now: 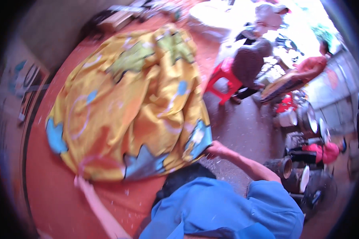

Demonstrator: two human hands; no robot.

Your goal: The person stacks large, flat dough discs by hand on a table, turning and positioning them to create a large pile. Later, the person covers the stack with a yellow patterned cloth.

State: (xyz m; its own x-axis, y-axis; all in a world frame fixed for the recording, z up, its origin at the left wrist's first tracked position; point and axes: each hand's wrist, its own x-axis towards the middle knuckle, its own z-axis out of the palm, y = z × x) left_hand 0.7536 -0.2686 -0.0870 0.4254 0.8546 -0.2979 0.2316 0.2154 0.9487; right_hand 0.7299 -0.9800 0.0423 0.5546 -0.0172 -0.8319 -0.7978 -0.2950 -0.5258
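A large yellow-orange cloth sheet [135,107], patterned with blue, green and purple shapes, is spread out before me. Its middle is puffed up and creased, and its near edge droops between my hands. At the near left, my left hand [79,183] is closed on the sheet's edge. My right hand [215,149] grips the near right corner beside a blue patch. Both arms are stretched apart, and the fingers are somewhat blurred. Beneath the sheet lies a flat red surface [52,195], partly covered.
A red plastic stool [224,81] with a seated person stands beyond the sheet on the right. Other people and several pots [287,118] are farther right. A large printed panel [14,131] stands along the left, and a cardboard box [116,20] sits at the far end.
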